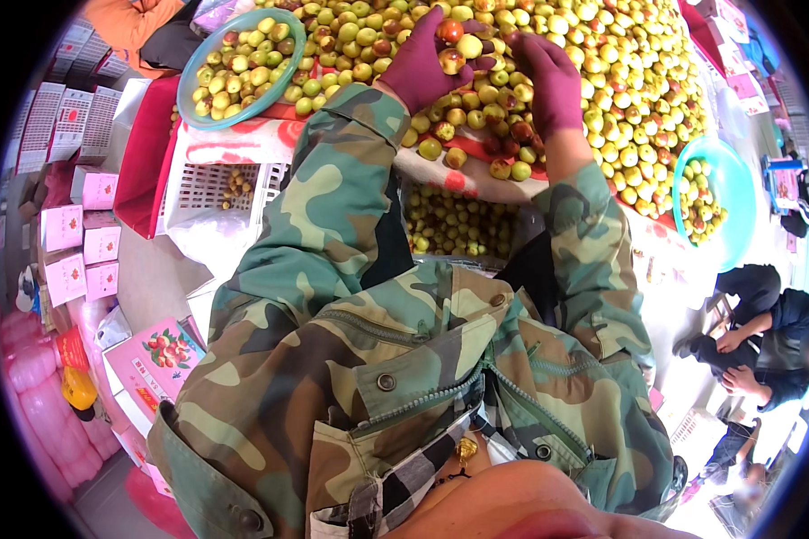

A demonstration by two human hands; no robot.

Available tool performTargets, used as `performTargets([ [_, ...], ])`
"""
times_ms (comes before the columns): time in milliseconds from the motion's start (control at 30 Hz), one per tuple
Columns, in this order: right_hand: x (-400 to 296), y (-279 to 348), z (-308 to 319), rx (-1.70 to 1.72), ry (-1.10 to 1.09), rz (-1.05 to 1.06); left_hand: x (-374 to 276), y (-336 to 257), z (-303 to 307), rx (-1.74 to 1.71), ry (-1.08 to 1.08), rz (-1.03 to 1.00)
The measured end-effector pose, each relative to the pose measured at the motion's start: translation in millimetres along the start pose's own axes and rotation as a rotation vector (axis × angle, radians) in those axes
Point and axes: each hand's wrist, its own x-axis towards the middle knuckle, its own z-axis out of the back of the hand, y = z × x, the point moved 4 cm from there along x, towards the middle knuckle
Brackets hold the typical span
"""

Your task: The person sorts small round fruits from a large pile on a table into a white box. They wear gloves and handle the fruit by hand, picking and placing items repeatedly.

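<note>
A heap of green and reddish-brown jujubes point(637, 87) covers the cloth-covered table in front of me. My left hand point(421, 67), in a maroon glove, holds a few jujubes point(470, 46) in its palm and fingers, one red, one pale yellow-green and one mottled brown. To its right, above the heap, my right hand point(551, 84) wears the same kind of glove. Its fingers are bent toward the left hand, and their tips are partly hidden, so whether they grip a fruit does not show.
A blue-green basin point(187, 101) of jujubes stands left; a turquoise basin point(738, 202) sits at the right edge. Below the table edge are a white plastic crate point(205, 178) and a container of jujubes point(462, 222). Pink cartons point(64, 227) stand left. A seated person point(775, 337) is at right.
</note>
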Motion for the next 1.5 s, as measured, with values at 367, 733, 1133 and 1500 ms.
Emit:
performTargets([
  [367,-8,-4,12,0.087,-0.057,-0.121,5,-14,17,-0.862,-0.207,0.278],
  [733,-6,-4,11,-0.152,0.025,-0.054,-33,-51,119,0.353,-0.498,-0.228],
  [1133,-8,5,1,-0.276,0.142,-0.097,-86,-115,271,0.301,-1.162,0.127],
  [1500,-4,2,1,-0.359,0.193,-0.064,-168,-8,197,1.553,-0.48,0.136],
])
